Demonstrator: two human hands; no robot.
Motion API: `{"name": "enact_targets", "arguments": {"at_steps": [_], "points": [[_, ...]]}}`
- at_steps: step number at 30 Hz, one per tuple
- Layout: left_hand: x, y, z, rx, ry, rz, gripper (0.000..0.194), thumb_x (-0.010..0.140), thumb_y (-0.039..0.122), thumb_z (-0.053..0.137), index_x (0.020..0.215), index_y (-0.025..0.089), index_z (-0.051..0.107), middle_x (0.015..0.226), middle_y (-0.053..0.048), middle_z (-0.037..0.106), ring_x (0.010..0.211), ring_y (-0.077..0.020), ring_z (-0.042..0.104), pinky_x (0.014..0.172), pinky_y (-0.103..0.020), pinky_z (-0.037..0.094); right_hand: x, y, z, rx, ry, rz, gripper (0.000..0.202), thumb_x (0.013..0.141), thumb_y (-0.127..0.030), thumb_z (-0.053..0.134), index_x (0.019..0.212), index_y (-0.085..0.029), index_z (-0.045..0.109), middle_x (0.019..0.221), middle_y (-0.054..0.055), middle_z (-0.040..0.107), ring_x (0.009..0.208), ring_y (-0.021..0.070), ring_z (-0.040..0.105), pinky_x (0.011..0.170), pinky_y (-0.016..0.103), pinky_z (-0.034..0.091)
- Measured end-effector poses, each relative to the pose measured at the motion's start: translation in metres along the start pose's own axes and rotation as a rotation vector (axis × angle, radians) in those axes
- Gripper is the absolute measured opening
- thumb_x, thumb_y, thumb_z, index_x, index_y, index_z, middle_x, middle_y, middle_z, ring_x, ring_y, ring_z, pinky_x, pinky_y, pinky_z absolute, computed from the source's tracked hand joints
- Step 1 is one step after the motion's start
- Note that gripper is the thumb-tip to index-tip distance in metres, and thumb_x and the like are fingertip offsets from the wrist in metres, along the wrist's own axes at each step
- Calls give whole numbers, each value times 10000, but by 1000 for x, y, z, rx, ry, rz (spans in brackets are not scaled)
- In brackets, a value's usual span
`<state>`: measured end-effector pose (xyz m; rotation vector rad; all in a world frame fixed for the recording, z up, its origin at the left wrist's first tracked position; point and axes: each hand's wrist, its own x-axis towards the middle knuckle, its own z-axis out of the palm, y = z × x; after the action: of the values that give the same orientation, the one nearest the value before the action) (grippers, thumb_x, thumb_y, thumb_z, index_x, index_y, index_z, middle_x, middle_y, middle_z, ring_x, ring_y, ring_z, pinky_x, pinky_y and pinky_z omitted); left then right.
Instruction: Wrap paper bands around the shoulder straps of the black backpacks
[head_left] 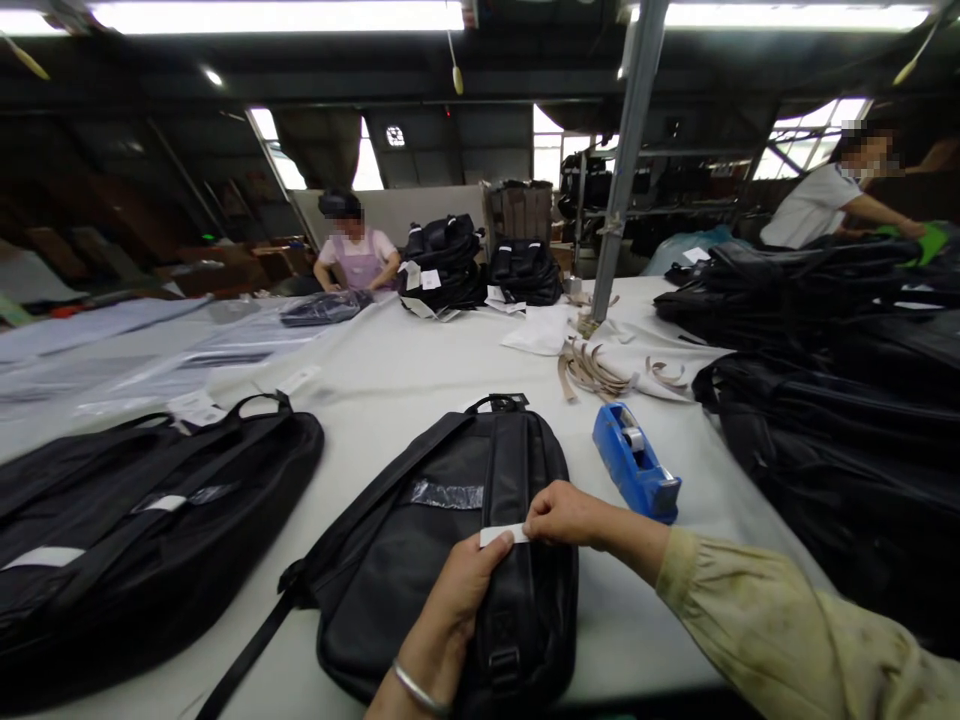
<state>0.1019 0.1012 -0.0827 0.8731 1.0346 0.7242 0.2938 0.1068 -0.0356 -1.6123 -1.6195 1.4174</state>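
A black backpack (420,560) lies straps-up on the table in front of me. Across its right shoulder strap (507,470) sits a white paper band (495,536). My left hand (466,585) grips the strap, its thumb pressing on the band. At the band's right end, my right hand (559,515) has its fingers pinched together on the paper. A strip of shiny clear plastic (448,495) crosses the backpack's back panel. Just beyond my right hand stands a blue tape dispenser (637,465) with a roll in it.
Another black backpack (247,500) with white paper bands lies at left. Piled black bags (840,440) fill the right side. Tan strips (592,370) lie near a metal post (626,160). One person (356,258) works across the table, another (817,205) at far right.
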Motion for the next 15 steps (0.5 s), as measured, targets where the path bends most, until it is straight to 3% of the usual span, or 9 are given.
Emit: {"name": "enact_targets", "arguments": {"at_steps": [7, 12, 15], "points": [[3, -5, -2, -30, -21, -6, 469, 626, 388, 809, 952, 60, 730, 875, -135, 755, 799, -260, 686, 786, -349, 508, 4, -9, 3, -181, 81, 131, 61, 611, -201, 679, 578, -151, 676, 459, -42, 493, 473, 85, 428, 437, 210, 295], [4, -6, -3, -23, -31, -4, 475, 648, 390, 798, 969, 48, 722, 891, -148, 752, 808, -266, 684, 798, -354, 505, 11, -8, 1, -203, 34, 192, 191, 616, -294, 731, 536, -153, 629, 450, -26, 518, 441, 91, 442, 411, 210, 314], [1, -5, -4, -58, -57, 1, 459, 668, 380, 788, 970, 42, 716, 879, -142, 749, 798, -263, 678, 780, -349, 508, 12, 2, -2, -94, -40, 202, 167, 645, -294, 710, 582, -151, 652, 478, -18, 561, 408, 76, 426, 383, 196, 296]]}}
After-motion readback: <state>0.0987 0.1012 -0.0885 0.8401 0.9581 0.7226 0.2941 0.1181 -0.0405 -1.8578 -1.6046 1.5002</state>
